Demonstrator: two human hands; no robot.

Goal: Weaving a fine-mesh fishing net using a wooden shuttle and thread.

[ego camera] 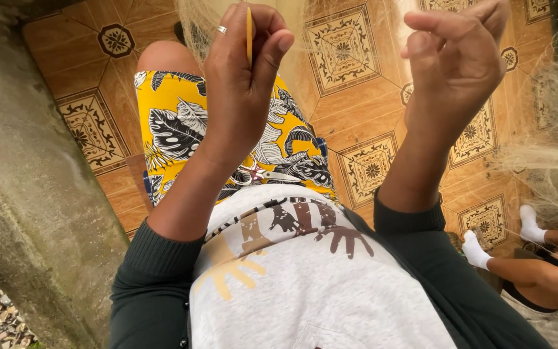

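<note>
Yellow needle (249,32) pinched in left hand (240,77); right hand (456,61) grips netting (550,161).

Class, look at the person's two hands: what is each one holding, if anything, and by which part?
The left hand pinches a thin yellow stick near its lower end, between thumb and fingers. The right hand has its fingertips closed at the fine pale netting; whether it grips a strand cannot be told.

Soft, even daylight fills the scene, with no hard shadows on the patterned floor tiles (356,90). Right of those tiles the pale netting (550,148) washes out, hazy and bright. Lines bend toward the frame edges; the centre stays sharp.
</note>
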